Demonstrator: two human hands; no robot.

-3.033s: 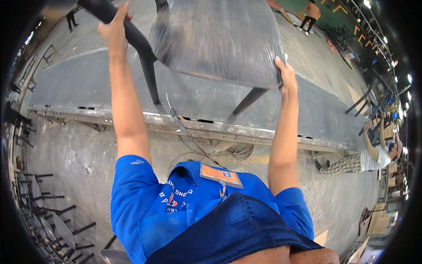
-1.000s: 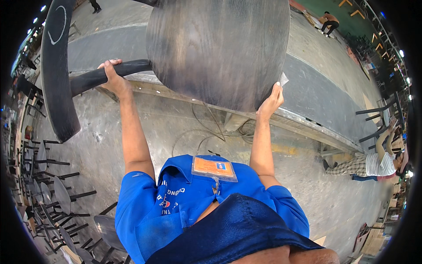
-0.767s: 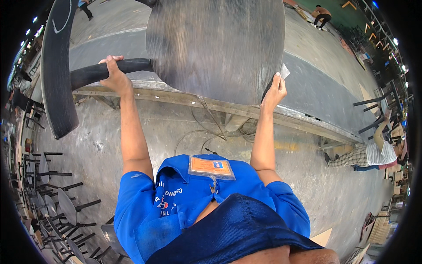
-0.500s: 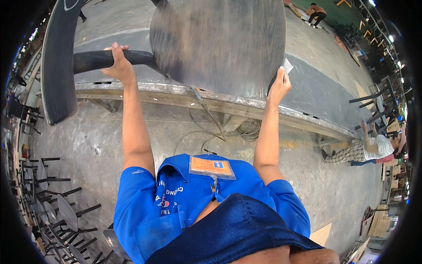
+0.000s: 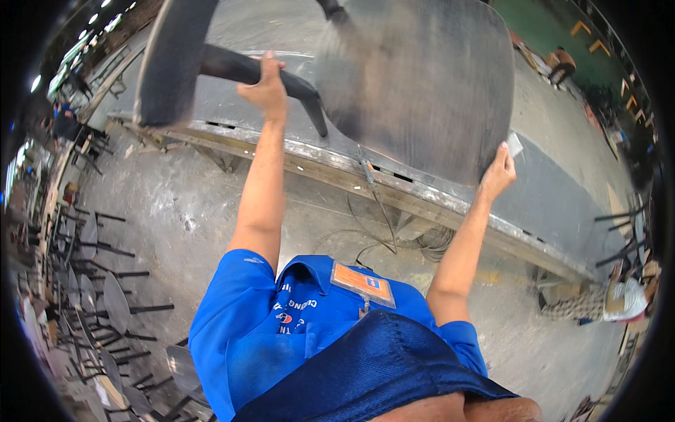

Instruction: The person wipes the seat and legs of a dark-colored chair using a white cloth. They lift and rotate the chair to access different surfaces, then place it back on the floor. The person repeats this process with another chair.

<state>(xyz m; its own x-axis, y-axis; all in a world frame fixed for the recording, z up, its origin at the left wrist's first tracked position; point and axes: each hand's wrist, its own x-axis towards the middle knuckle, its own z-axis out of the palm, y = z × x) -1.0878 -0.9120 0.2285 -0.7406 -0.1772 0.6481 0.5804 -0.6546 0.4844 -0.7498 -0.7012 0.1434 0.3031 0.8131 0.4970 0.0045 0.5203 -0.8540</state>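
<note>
A dark wooden chair (image 5: 422, 88) rests on the workbench (image 5: 562, 211) in front of me, its broad round seat facing me and its curved backrest (image 5: 172, 67) at the far left. My left hand (image 5: 269, 95) is closed round the dark post (image 5: 228, 65) between backrest and seat. At the seat's lower right edge is my right hand (image 5: 498, 174), pinching a small pale grey sheet that looks like sandpaper (image 5: 515, 145). The sheet sticks out past the fingers beside the seat edge. Whether it touches the wood I cannot tell.
An air hose (image 5: 376, 186) hangs over the bench's near edge, with coiled hose (image 5: 437, 243) beneath. Many dark chairs (image 5: 116, 302) stand stacked at the left. At the right a person in a striped top (image 5: 626, 301) is near more chairs; another person (image 5: 562, 67) bends down farther off.
The whole view has swung, so chair, bench and both hands appear farther right. My left hand still grips the post, and the right still holds the sheet by the seat edge.
</note>
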